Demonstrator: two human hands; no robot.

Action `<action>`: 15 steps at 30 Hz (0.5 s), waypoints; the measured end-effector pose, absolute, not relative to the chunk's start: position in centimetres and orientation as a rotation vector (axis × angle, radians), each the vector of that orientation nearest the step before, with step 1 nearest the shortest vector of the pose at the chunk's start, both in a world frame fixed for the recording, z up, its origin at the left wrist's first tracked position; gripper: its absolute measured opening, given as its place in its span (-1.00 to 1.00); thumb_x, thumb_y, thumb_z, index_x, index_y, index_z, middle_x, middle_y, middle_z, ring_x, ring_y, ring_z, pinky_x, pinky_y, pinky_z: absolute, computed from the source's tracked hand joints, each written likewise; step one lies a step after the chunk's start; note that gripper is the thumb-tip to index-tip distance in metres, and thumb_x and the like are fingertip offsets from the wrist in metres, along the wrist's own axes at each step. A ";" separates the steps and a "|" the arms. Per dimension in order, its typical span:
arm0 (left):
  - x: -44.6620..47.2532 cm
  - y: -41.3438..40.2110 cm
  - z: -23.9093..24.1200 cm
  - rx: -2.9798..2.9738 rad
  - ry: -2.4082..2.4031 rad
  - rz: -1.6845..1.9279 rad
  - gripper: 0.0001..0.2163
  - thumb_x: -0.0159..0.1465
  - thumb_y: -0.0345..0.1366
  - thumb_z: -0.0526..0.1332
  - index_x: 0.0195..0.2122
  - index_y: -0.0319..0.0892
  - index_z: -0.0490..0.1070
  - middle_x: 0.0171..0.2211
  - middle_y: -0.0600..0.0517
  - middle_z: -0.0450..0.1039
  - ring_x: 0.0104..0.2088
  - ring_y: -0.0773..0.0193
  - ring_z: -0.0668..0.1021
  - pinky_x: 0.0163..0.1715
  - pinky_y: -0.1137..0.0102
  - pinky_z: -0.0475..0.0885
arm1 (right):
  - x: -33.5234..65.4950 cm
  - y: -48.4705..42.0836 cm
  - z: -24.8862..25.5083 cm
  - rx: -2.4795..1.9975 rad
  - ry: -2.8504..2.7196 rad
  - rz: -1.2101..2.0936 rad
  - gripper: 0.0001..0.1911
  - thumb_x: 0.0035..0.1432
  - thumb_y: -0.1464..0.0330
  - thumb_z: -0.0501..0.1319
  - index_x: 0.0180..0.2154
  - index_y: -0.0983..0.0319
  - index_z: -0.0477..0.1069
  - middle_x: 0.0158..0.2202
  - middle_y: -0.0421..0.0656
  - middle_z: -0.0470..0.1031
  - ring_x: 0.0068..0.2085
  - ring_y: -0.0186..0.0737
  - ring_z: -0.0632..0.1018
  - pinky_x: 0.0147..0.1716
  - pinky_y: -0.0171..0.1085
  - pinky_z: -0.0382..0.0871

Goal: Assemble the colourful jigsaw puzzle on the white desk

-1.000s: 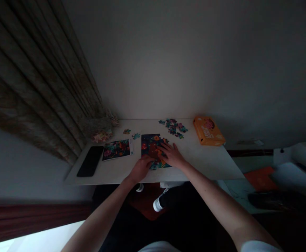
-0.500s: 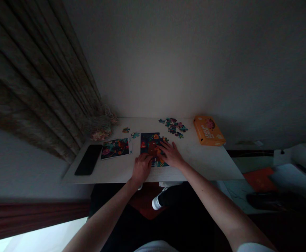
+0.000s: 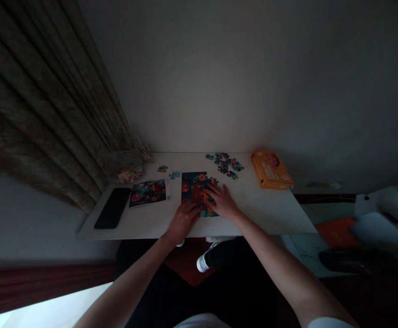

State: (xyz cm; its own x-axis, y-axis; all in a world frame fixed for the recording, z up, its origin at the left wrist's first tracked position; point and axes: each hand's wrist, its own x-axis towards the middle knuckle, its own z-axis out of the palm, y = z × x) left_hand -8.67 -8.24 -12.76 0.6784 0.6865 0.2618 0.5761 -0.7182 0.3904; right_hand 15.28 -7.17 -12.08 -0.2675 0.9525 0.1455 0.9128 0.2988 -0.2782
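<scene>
"Looking at the counter [image 3: 260, 214], where do you find the puzzle [image 3: 195, 193]?"

"Near the middle of the front edge. It lies flat, dark blue with a brown patch, and its upper right edge is stepped."

"And the left hand [image 3: 184, 220]?"

"At the puzzle's seven o'clock, over the lower left corner. Its fingers are bent and bunched, tips on the puzzle. Whether they pinch a piece I cannot tell; they hide the spot."

"The right hand [image 3: 222, 200]?"

"At three o'clock, palm down, unclenched, with fingers loosely spread over the right part of the puzzle. Its fingertips are near those of the left hand."

"What lies around?"

"Take the puzzle as the clock's centre. At nine, a printed card [image 3: 148, 192] with a pale strip down its right side, and past it a black phone [image 3: 112, 208]. At ten, one loose piece [image 3: 175, 175] and, a little further out, another piece [image 3: 162, 168]. Beyond them, by the curtain [image 3: 48, 91], a net bag [image 3: 126, 171] with something pinkish inside."

"And on the other side?"

"At one o'clock, a heap [image 3: 224, 168] of loose pieces near the wall [image 3: 202, 91]. At two, towards the counter's right end, an orange box [image 3: 271, 170], lying flat with pale lettering on top. Off the counter, between three and four, a flat orange thing [image 3: 337, 231], too dim to name. At six, below the counter's edge, a white shoe [image 3: 203, 263]."
</scene>
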 end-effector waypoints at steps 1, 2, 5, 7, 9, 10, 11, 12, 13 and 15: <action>-8.7 -8.2 -12.6 2.633 1.000 0.562 -0.70 0.43 -0.38 0.22 0.16 -0.09 0.53 0.16 -0.12 0.53 0.17 0.04 0.53 0.22 0.03 0.40 | 15.3 -7.2 -12.1 -1.696 -2.285 0.198 -0.45 0.48 0.05 0.02 0.38 0.03 0.28 0.44 -0.04 0.25 0.45 0.08 0.23 0.38 0.38 -0.03; -8.7 -8.3 -12.4 2.652 0.997 0.546 -0.69 0.43 -0.38 0.22 0.16 -0.06 0.52 0.17 -0.10 0.53 0.17 0.03 0.52 0.23 0.01 0.39 | 15.3 -7.2 -12.1 -1.696 -2.283 0.196 -0.45 0.48 0.05 0.02 0.38 0.03 0.28 0.44 -0.04 0.26 0.45 0.08 0.23 0.38 0.38 -0.03; -8.8 -8.6 -11.9 2.699 1.003 0.480 -0.68 0.44 -0.35 0.21 0.18 0.00 0.52 0.20 -0.07 0.52 0.19 0.02 0.50 0.26 -0.02 0.32 | 15.3 -7.3 -12.0 -1.692 -2.281 0.202 -0.46 0.48 0.05 0.03 0.37 0.04 0.29 0.44 -0.04 0.25 0.45 0.09 0.23 0.38 0.39 -0.03; -8.8 -8.9 -11.7 2.720 1.011 0.449 -0.68 0.45 -0.35 0.20 0.19 0.01 0.51 0.23 -0.05 0.50 0.20 0.03 0.49 0.28 -0.03 0.27 | 15.3 -7.3 -11.9 -1.689 -2.281 0.205 -0.46 0.47 0.06 0.04 0.37 0.03 0.29 0.44 -0.04 0.25 0.45 0.10 0.23 0.38 0.39 -0.03; -8.7 -9.1 -11.6 2.744 1.006 0.436 -0.68 0.46 -0.35 0.18 0.20 0.00 0.50 0.24 -0.05 0.49 0.21 0.04 0.49 0.32 -0.04 0.22 | 15.3 -7.3 -11.9 -1.689 -2.283 0.202 -0.46 0.47 0.06 0.04 0.37 0.02 0.29 0.43 -0.04 0.26 0.45 0.10 0.23 0.38 0.39 -0.03; -8.7 -9.2 -11.5 2.755 0.998 0.434 -0.67 0.46 -0.35 0.17 0.21 -0.01 0.49 0.24 -0.06 0.49 0.22 0.03 0.49 0.34 -0.05 0.19 | 15.3 -7.3 -11.8 -1.690 -2.284 0.199 -0.46 0.48 0.06 0.04 0.37 0.02 0.29 0.43 -0.04 0.26 0.45 0.09 0.23 0.38 0.39 -0.03; -8.7 -9.4 -11.5 2.764 0.988 0.434 -0.67 0.47 -0.34 0.15 0.21 -0.03 0.48 0.25 -0.07 0.49 0.22 0.03 0.49 0.35 -0.07 0.16 | 15.3 -7.3 -11.8 -1.691 -2.285 0.198 -0.46 0.48 0.06 0.03 0.37 0.02 0.28 0.43 -0.04 0.27 0.45 0.09 0.23 0.38 0.38 -0.03; -8.7 -9.5 -11.4 2.768 0.977 0.435 -0.67 0.48 -0.33 0.14 0.22 -0.04 0.47 0.25 -0.08 0.48 0.23 0.03 0.49 0.36 -0.08 0.14 | 15.3 -7.3 -11.8 -1.690 -2.287 0.198 -0.46 0.48 0.06 0.03 0.38 0.03 0.28 0.43 -0.04 0.27 0.45 0.09 0.23 0.38 0.38 -0.03; -8.8 -9.6 -11.4 2.769 0.967 0.436 -0.67 0.49 -0.32 0.12 0.24 -0.04 0.46 0.26 -0.09 0.47 0.24 0.03 0.49 0.37 -0.09 0.13 | 15.3 -7.3 -11.7 -1.690 -2.288 0.200 -0.46 0.48 0.06 0.02 0.38 0.03 0.28 0.43 -0.04 0.26 0.45 0.09 0.23 0.38 0.39 -0.03; -9.0 -9.7 -11.2 2.766 0.948 0.439 -0.65 0.51 -0.31 0.09 0.26 -0.03 0.44 0.27 -0.10 0.46 0.26 0.03 0.48 0.38 -0.10 0.11 | 15.2 -7.3 -11.7 -1.690 -2.290 0.204 -0.46 0.48 0.06 0.03 0.38 0.03 0.28 0.43 -0.03 0.26 0.45 0.10 0.22 0.38 0.39 -0.03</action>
